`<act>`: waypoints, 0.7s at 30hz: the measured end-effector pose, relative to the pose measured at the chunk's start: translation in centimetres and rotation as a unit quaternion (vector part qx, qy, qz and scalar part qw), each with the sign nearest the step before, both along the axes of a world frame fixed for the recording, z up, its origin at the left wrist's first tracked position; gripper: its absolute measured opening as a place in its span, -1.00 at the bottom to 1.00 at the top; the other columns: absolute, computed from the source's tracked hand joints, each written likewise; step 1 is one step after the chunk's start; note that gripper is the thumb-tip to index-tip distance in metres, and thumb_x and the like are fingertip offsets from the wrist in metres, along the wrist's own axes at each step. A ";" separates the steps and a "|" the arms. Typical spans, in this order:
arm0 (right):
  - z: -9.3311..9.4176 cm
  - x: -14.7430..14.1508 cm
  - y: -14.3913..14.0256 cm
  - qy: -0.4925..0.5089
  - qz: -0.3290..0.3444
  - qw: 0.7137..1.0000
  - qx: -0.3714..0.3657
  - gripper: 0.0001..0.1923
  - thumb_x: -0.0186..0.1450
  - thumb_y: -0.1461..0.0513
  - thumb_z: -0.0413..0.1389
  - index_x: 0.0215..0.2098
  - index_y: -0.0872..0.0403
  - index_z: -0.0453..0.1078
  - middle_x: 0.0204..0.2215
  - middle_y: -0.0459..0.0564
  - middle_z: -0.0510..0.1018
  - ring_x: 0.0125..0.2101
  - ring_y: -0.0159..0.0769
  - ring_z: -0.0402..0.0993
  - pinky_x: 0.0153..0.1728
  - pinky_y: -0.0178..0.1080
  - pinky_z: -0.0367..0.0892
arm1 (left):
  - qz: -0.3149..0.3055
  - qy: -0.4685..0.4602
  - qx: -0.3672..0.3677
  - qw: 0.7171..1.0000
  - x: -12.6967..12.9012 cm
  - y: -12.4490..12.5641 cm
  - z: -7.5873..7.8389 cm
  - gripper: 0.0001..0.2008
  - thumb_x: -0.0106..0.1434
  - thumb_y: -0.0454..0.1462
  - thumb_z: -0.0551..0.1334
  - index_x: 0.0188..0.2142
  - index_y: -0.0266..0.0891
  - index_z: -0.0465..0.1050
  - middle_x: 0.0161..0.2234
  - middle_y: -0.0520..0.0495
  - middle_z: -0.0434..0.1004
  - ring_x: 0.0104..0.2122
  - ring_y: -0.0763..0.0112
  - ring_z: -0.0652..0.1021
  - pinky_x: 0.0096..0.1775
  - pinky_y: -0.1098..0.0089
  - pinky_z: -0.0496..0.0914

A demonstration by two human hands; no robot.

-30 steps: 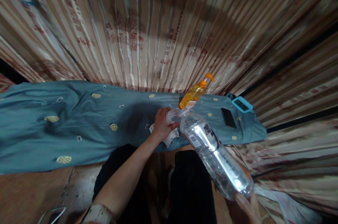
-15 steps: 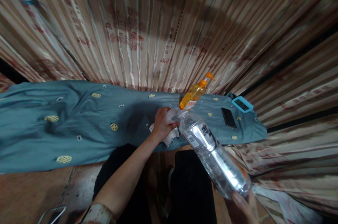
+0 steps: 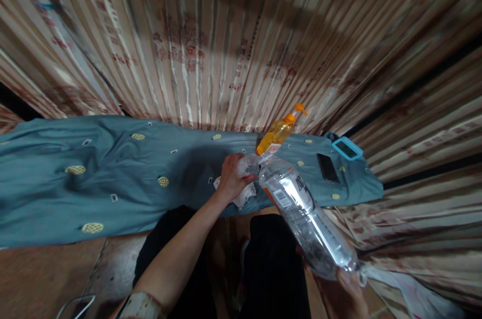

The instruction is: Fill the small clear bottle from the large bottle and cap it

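Bottle (image 3: 307, 221) slants across the bench's (image 3: 124, 173) front edge, right of middle, neck at the small clear container (image 3: 248, 164); contact unclear. Right hand (image 3: 352, 289): grip on bottle's base. Left hand (image 3: 230, 178): grip around container, over white tissue (image 3: 244, 197). Pump bottle (image 3: 276, 134) by back edge, phone (image 3: 327, 168) toward right end.

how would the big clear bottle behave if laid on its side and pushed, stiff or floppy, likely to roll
The big clear bottle would probably roll, given its long, rounded body. Its thin-looking, see-through wall may flex under a firm squeeze. The glossy surface could make it somewhat slippery.
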State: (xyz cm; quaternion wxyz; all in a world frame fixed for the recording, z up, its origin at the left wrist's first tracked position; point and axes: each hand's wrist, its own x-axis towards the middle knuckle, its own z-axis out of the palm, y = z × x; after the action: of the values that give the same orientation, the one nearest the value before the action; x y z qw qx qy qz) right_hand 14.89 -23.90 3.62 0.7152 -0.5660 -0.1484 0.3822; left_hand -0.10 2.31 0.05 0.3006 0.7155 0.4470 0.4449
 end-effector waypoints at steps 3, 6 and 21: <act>0.2 0.0 0.4 -0.002 0.004 1.000 -0.008 -0.17 0.13 -0.05 0.30 0.33 -0.18 0.22 -0.15 -0.05 0.68 -0.28 -0.12 0.64 -0.31 -0.15 0.46 | -0.001 0.016 0.004 1.000 -0.1 0.0 0.0 -0.40 -0.04 -0.35 0.48 -0.01 -0.18 0.35 -0.03 -0.11 0.50 0.03 0.08 0.52 0.08 0.09 0.44; 0.2 0.0 0.3 0.000 0.005 1.000 -0.017 -0.17 0.11 -0.05 0.32 0.31 -0.20 0.25 -0.13 -0.07 0.68 -0.27 -0.16 0.64 -0.26 -0.18 0.48 | -0.001 0.024 0.010 1.000 -0.1 0.0 0.0 -0.41 -0.04 -0.33 0.48 -0.02 -0.17 0.34 -0.04 -0.11 0.50 0.01 0.09 0.53 0.06 0.11 0.45; -0.2 -0.3 0.5 -0.012 0.009 1.000 -0.020 -0.30 0.14 -0.06 0.30 0.24 -0.22 0.35 -0.13 -0.07 0.66 -0.23 -0.17 0.62 -0.27 -0.19 0.44 | -0.005 0.010 0.006 1.000 -0.1 0.0 0.1 -0.42 -0.04 -0.35 0.47 -0.02 -0.18 0.34 -0.04 -0.12 0.49 0.01 0.09 0.52 0.06 0.09 0.44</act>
State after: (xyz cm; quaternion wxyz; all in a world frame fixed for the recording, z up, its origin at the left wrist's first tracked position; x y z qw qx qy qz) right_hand 14.54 -23.39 3.38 0.6986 -0.5832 -0.1542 0.3848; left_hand -0.24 2.35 0.17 0.2946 0.7239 0.4435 0.4387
